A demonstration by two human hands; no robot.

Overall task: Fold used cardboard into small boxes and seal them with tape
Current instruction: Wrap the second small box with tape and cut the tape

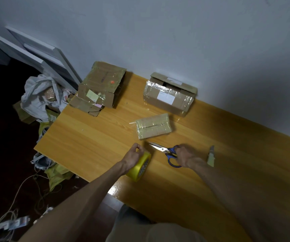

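Near edge: yellow tape roll (139,169), on edge on the table (88,137); my left hand (134,154) curled over its top, fingertips pinching the rim. Right of it: scissors (165,151), blue handles gripped in my right hand (187,156), blades slightly parted. Just beyond: small taped box (153,125). Far left: flattened cardboard (99,91).

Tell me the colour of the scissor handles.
Blue; the scissors show best in the head view.

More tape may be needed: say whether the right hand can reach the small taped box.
Probably yes: the small taped box lies just beyond the right hand, bare table between; but it grips the scissors, the left hand the tape roll.
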